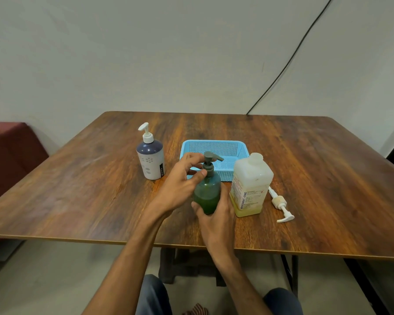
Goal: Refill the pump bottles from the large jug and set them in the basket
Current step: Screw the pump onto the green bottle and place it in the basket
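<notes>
Head view, looking down over the wooden table (77,189): the green pump bottle (207,192) stands near the front edge, just in front of the blue basket (214,147) and close beside the large jug (250,185). That spot looks chosen for a short pour and a short lift into the basket.

The right hand (214,214) wraps the bottle's lower body from the near side, bracing it upright. The left hand (180,180) comes in from the side with the wrist bent, thumb and fingers pinching the collar under the grey pump head (210,159). I'd say it is twisting the collar, though I cannot tell whether on or off.

The jug is uncapped, its own white pump (280,204) lying on the table to its right. A navy-and-white pump bottle (150,158) waits left of the basket, which holds no bottle that I can see.
</notes>
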